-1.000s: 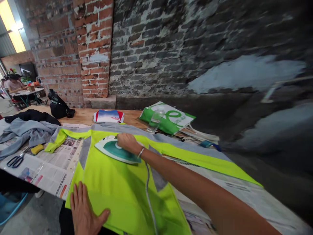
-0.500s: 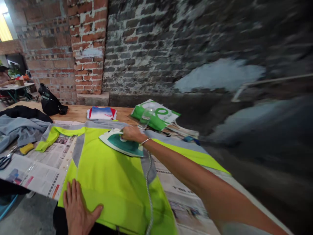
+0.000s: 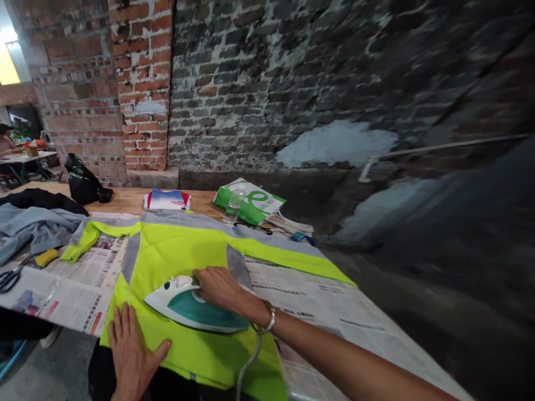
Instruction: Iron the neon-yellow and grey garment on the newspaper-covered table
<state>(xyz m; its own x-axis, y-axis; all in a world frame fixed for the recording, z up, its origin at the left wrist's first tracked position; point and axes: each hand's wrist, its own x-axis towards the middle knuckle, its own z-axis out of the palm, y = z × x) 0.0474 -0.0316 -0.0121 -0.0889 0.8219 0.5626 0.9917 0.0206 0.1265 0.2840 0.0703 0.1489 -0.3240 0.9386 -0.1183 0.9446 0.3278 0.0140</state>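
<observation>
A neon yellow and grey long-sleeved top (image 3: 179,245) lies spread over newspaper on the table. My right hand (image 3: 223,288) is closed round the handle of a white and teal clothes iron (image 3: 196,309), which rests on the lower middle of the top with its tip toward the left. From the iron's rear a grey cord (image 3: 246,367) runs down toward the table's near edge. My left hand (image 3: 132,351) lies flat on the top's lower left corner, fingers together and thumb out, holding nothing.
Scissors (image 3: 10,278), a yellow sponge-like block (image 3: 46,257) and crumpled grey cloth (image 3: 37,225) lie at left. Along the back are a black bag (image 3: 86,181), a folded garment (image 3: 167,200), a clear cup (image 3: 234,207) and a green-white bag (image 3: 251,201). Beyond stands a brick wall (image 3: 234,100).
My right hand has drawn the iron from the top's upper part down toward me, to its lower middle. My left hand has stayed in place. The view has shifted slightly.
</observation>
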